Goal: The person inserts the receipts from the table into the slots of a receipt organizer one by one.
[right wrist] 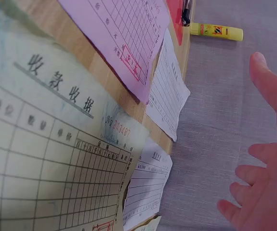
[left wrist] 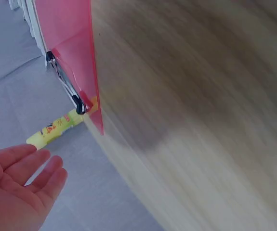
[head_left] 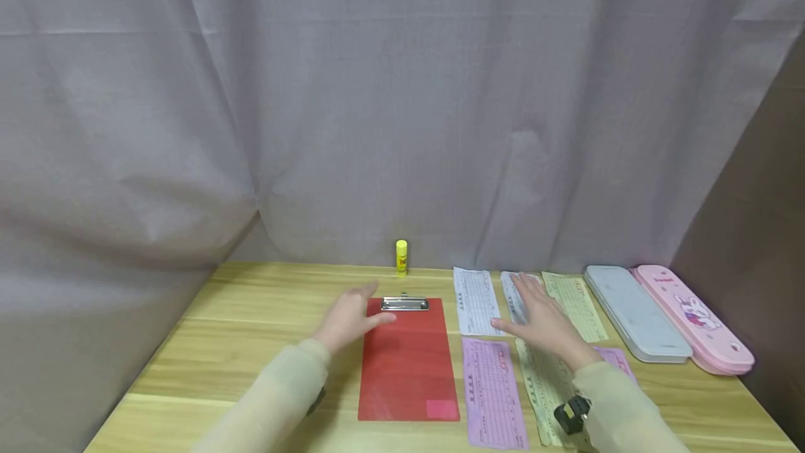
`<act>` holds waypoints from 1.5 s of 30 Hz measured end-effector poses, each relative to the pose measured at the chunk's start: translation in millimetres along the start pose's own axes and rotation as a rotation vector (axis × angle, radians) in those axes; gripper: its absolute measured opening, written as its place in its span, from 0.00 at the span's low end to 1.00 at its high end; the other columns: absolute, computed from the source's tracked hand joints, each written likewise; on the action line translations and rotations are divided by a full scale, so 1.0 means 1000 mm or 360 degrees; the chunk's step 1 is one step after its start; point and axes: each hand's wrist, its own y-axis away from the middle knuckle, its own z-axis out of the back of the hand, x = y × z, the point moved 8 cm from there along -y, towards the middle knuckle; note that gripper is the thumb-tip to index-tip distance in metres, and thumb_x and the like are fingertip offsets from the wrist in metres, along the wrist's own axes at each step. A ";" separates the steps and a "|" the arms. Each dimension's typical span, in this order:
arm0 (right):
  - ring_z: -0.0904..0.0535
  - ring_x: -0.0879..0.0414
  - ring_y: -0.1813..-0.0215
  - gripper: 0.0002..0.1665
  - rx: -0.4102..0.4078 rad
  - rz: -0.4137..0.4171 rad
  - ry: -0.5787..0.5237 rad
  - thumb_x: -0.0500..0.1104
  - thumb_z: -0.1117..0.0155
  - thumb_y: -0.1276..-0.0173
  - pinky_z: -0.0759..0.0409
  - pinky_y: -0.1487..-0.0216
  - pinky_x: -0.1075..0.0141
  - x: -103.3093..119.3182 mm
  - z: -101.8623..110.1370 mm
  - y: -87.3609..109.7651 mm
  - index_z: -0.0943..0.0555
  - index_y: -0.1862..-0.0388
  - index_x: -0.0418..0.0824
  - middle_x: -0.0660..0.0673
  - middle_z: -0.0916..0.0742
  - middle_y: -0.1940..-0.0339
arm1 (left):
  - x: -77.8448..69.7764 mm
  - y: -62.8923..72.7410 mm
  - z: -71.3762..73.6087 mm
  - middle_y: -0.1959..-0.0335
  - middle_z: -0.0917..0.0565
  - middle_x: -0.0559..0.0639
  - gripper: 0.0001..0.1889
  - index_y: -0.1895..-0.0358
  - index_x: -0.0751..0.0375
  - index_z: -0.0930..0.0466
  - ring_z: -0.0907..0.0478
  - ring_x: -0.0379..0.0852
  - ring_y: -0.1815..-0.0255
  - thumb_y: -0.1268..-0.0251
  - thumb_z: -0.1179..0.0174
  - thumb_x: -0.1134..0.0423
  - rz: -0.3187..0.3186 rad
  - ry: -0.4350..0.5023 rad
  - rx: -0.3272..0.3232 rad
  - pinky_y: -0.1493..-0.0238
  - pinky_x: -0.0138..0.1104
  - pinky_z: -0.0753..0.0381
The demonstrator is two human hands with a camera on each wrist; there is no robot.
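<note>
My left hand [head_left: 349, 314] hovers by the upper left edge of a red clipboard [head_left: 405, 362], its thumb reaching over the board toward the metal clip [head_left: 404, 303]. Nothing is in it, and the fingers are loosely bent in the left wrist view. Over the receipt slips my right hand [head_left: 542, 314] is spread with the thumb out, also holding nothing. It overlaps a white slip [head_left: 512, 297] in the head view. Around it lie another white slip [head_left: 476, 301], a purple slip [head_left: 495, 393] and two yellowish slips, one far [head_left: 575, 305] and one near [head_left: 544, 390].
A yellow glue stick [head_left: 402, 258] stands upright behind the clipboard. At the right lie a grey-white case [head_left: 636, 313] and a pink pencil case [head_left: 694, 320]. Another purple slip [head_left: 616, 361] shows partly beside the right sleeve. A grey curtain [head_left: 402, 124] hangs along the table's back edge.
</note>
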 end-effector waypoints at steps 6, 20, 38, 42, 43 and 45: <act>0.49 0.30 0.28 0.58 -0.0001 0.0051 -0.0085 0.64 0.34 0.43 0.48 0.33 0.35 0.001 -0.005 -0.009 0.45 0.28 0.29 0.26 0.41 0.28 | -0.004 -0.011 -0.005 0.46 0.19 0.58 0.34 0.41 0.67 0.25 0.23 0.55 0.43 0.46 0.33 0.46 0.0013 0.0076 -0.0029 0.42 0.43 0.24; 0.37 0.29 0.33 0.49 0.0035 0.0051 -0.0199 0.59 0.33 0.41 0.39 0.34 0.39 -0.002 -0.020 -0.024 0.37 0.32 0.28 0.25 0.31 0.34 | -0.014 -0.031 -0.022 0.56 0.14 0.57 0.24 0.51 0.66 0.17 0.17 0.51 0.56 0.44 0.34 0.50 -0.0108 0.0158 -0.0039 0.52 0.41 0.19; 0.34 0.31 0.35 0.39 0.0031 0.0048 -0.0162 0.48 0.34 0.37 0.37 0.35 0.41 -0.002 -0.025 -0.047 0.33 0.35 0.27 0.27 0.27 0.36 | -0.009 -0.051 -0.040 0.52 0.15 0.54 0.22 0.49 0.64 0.17 0.20 0.51 0.48 0.41 0.35 0.51 0.0078 0.0353 0.0084 0.47 0.42 0.21; 0.31 0.32 0.37 0.38 0.0036 0.0032 -0.0162 0.47 0.32 0.39 0.34 0.36 0.42 -0.006 -0.027 -0.054 0.32 0.36 0.27 0.28 0.25 0.38 | -0.006 -0.053 -0.047 0.54 0.15 0.54 0.21 0.51 0.63 0.16 0.20 0.51 0.49 0.42 0.35 0.52 0.0114 0.0395 0.0101 0.48 0.43 0.20; 0.31 0.32 0.37 0.38 0.0036 0.0032 -0.0160 0.47 0.32 0.39 0.33 0.37 0.42 -0.007 -0.027 -0.055 0.32 0.37 0.27 0.28 0.25 0.39 | -0.005 -0.054 -0.048 0.55 0.14 0.54 0.21 0.51 0.63 0.16 0.20 0.52 0.50 0.42 0.34 0.52 0.0115 0.0405 0.0098 0.48 0.43 0.20; 0.30 0.32 0.38 0.38 0.0038 0.0025 -0.0155 0.47 0.32 0.40 0.32 0.38 0.42 -0.008 -0.028 -0.058 0.31 0.37 0.26 0.28 0.24 0.40 | -0.004 -0.054 -0.050 0.55 0.15 0.54 0.20 0.51 0.63 0.16 0.20 0.52 0.50 0.43 0.34 0.53 0.0130 0.0424 0.0103 0.47 0.44 0.21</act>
